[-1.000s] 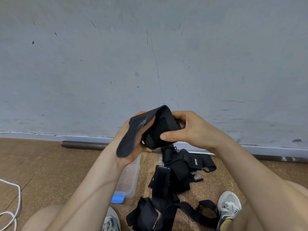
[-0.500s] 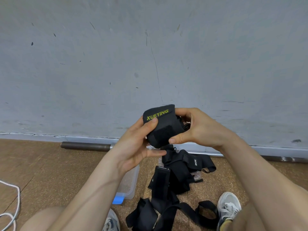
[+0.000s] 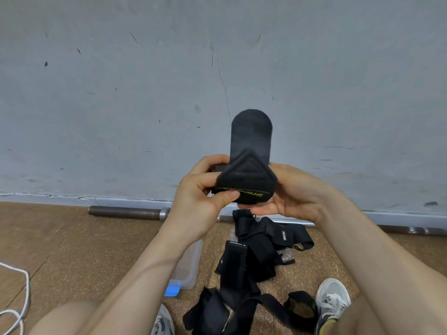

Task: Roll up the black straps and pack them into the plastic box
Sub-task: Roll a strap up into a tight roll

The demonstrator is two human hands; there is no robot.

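You have one strap (image 3: 245, 181) up at the centre of the frame, in front of the wall (image 3: 121, 93), wound into a fat roll with its rounded tab (image 3: 251, 134) standing free above; your left hand (image 3: 200, 201) grips the roll from the left, thumb pressed on its near edge and fingers curled over the top; your right hand (image 3: 297, 197) cradles it from the right with the thumb beneath, and its fingers are hidden behind the roll, so how far they curl I cannot tell.

The strap looks light, soft and padded, and likely springy; a roll of this kind will want to loosen if you ease off, so keep pressure across its width and not at one corner; take the tab by its rounded end, fold it down over the roll and press it flat, as it is probably the fastening.

The box (image 3: 191, 259) lies low, just left of centre, partly behind your left forearm; the loose straps (image 3: 251, 264) lie tangled on the floor (image 3: 72, 250) just to its right, running to the bottom edge; pick each of those by one end, since limp webbing snags on its neighbours.
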